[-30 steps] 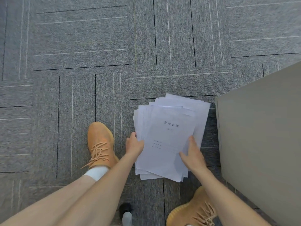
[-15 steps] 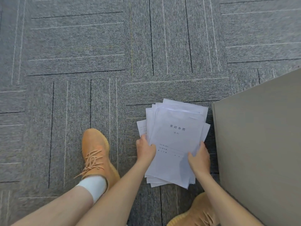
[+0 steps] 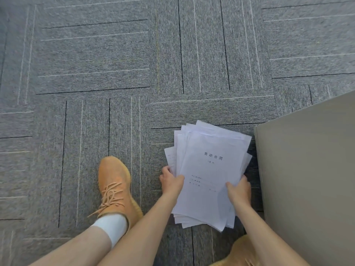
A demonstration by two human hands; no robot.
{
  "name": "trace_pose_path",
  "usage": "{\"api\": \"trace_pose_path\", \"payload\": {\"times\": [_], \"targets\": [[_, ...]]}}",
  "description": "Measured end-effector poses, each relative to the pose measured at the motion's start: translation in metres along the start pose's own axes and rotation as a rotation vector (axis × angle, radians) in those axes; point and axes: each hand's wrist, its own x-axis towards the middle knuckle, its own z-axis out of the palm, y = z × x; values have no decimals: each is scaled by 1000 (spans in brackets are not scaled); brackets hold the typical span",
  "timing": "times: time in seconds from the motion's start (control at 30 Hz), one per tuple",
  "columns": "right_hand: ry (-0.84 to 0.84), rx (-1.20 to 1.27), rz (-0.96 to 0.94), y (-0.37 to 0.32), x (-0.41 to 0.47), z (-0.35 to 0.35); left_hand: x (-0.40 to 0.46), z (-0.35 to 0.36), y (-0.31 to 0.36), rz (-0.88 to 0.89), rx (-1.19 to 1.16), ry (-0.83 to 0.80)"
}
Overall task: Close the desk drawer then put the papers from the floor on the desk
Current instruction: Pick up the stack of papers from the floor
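Nearest to us, our two bare forearms reach down and forward from the bottom edge, with the toe of an orange knit sneaker (image 3: 238,254) showing between them at the lower right. Our left hand (image 3: 171,181) grips the left edge of the loose stack of white printed papers (image 3: 207,177), thumb lying on the top sheet and fingers curled under the side. Our right hand (image 3: 239,191) holds the stack's right edge the same way, thumb on top and fingers wrapped beneath. The sheets are fanned unevenly, corners sticking out at the top and bottom, and the top page carries a short printed heading. We cannot tell whether the stack rests on the carpet. To its left sits our other orange laced sneaker (image 3: 115,187) with a white sock (image 3: 113,226). Just right of the papers stands a plain beige-grey cabinet side panel (image 3: 311,179). Beyond stretches grey striped carpet tile floor (image 3: 134,54).
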Motion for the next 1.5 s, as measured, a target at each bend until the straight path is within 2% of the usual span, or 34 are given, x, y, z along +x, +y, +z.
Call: {"api": "trace_pose_path", "payload": {"times": [0.2, 0.37, 0.57, 0.77, 0.93, 1.1, 1.2, 1.33, 1.5], "targets": [[-57, -98, -6, -5, -6, 0, -2, 0, 2, -95, -160, -28], [-126, -70, 31, -9, -12, 8, 1, -2, -3, -34, -91, -46], [-32, -240, 1, -12, -15, 13, 9, -13, -8, -115, -158, -94], [38, -162, -44, -9, -19, 12, 15, -23, -15, -98, -227, -188], [-24, -136, -51, -8, -11, 9, 16, -30, -20, -77, -285, -283], [-111, -55, -19, -9, -12, 10, 11, -38, -19, 85, -182, -377], [-135, -67, -18, -10, -13, 12, 10, -39, -15, 183, -119, -380], [-142, -41, -2, -16, -17, 10, 12, -46, -13, 180, -148, -369], [-181, 187, 52, -35, -26, -2, -2, -61, -3, 124, -239, -415]]}}
